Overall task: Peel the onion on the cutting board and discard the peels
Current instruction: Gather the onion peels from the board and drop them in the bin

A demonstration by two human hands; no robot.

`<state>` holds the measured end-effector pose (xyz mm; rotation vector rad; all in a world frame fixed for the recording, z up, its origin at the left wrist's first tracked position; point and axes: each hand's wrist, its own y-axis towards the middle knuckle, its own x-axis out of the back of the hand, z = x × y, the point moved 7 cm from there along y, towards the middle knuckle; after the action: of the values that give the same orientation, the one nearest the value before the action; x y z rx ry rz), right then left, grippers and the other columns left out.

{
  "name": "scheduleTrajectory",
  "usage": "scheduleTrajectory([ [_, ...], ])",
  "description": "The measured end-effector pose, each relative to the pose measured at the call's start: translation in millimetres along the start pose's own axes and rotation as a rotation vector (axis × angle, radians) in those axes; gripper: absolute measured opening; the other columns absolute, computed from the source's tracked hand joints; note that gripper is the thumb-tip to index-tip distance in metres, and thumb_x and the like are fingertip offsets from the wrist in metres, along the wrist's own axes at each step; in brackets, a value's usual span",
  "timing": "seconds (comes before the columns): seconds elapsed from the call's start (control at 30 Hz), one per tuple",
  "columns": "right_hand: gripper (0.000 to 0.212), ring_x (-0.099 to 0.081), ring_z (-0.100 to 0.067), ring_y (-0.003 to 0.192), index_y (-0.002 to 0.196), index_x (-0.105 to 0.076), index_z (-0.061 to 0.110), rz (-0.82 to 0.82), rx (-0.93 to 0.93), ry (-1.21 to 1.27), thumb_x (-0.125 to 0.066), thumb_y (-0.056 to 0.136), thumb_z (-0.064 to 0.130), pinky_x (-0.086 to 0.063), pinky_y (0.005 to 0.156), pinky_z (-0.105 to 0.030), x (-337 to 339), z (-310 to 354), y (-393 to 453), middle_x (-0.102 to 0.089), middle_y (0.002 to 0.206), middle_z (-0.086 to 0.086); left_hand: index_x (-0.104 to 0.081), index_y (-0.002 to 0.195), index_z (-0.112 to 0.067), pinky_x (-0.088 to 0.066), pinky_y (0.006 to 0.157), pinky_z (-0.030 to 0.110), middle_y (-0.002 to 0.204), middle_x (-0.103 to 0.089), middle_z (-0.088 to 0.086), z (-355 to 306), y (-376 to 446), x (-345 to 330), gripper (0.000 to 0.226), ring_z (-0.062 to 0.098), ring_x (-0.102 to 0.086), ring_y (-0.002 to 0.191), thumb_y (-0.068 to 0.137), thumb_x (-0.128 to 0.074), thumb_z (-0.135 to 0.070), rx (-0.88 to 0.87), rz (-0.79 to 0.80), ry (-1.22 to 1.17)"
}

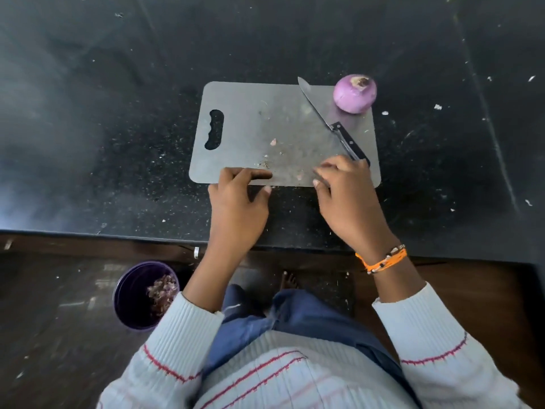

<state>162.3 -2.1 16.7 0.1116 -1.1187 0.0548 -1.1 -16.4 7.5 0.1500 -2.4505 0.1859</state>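
A peeled purple onion (354, 93), root end up, sits on the far right corner of a grey cutting board (253, 119). Small peel scraps (273, 141) lie mid-board.

Soft daylight falls from the upper left, leaving a pale hazy glare across the left of the dark counter (88, 113). The onion (354, 93) and knife (330, 119) cast soft shadows toward the lower left. The floor (59, 335) is dim, with faint reflections. The wide lens bends the counter edge; the corners look soft.
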Motion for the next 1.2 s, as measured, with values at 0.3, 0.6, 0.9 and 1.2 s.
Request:
scheduleTrajectory([
  [0.3,0.066,0.017,-0.045,0.140,0.150,-0.011,0.018,0.221,0.072,-0.306,-0.029,0.096,0.052,0.002,0.109,-0.064,-58,26,16,0.017,0.157,-0.006,-0.063,0.110,-0.027,-0.014,0.079,0.011,0.118,-0.047,0.000,13,16,6,0.034,0.027,-0.042,0.111,0.091,-0.047,-0.004,0.027,-0.047,0.110],
  [0.6,0.063,0.015,-0.049,0.139,0.146,-0.019,0.042,0.300,0.368,-0.359,-0.012,0.087,0.062,0.001,0.107,-0.068,-58,34,10,0.016,0.157,-0.008,-0.063,0.111,-0.027,-0.016,0.078,0.013,0.118,-0.050,0.001,26,28,17,0.033,0.028,-0.042,0.109,0.091,-0.047,-0.005,0.053,-0.054,0.092],
  [0.9,0.068,0.014,-0.048,0.140,0.146,-0.013,0.044,0.229,0.280,-0.406,-0.009,0.084,0.070,0.009,0.104,-0.069,-50,22,45,0.015,0.158,-0.008,-0.063,0.111,-0.028,-0.032,0.102,0.036,0.124,-0.050,0.002,22,45,18,0.028,0.029,-0.041,0.114,0.092,-0.050,-0.011,0.059,0.034,0.023],
  [1.2,0.076,0.009,-0.047,0.141,0.149,-0.014,0.030,0.181,0.144,-0.393,-0.010,0.084,0.070,0.003,0.105,-0.070,-48,16,43,0.011,0.158,-0.008,-0.066,0.107,-0.022,-0.030,0.097,0.028,0.115,-0.047,-0.005,16,60,9,0.042,0.016,-0.035,0.103,0.083,-0.042,0.003,0.024,0.071,0.035],
])
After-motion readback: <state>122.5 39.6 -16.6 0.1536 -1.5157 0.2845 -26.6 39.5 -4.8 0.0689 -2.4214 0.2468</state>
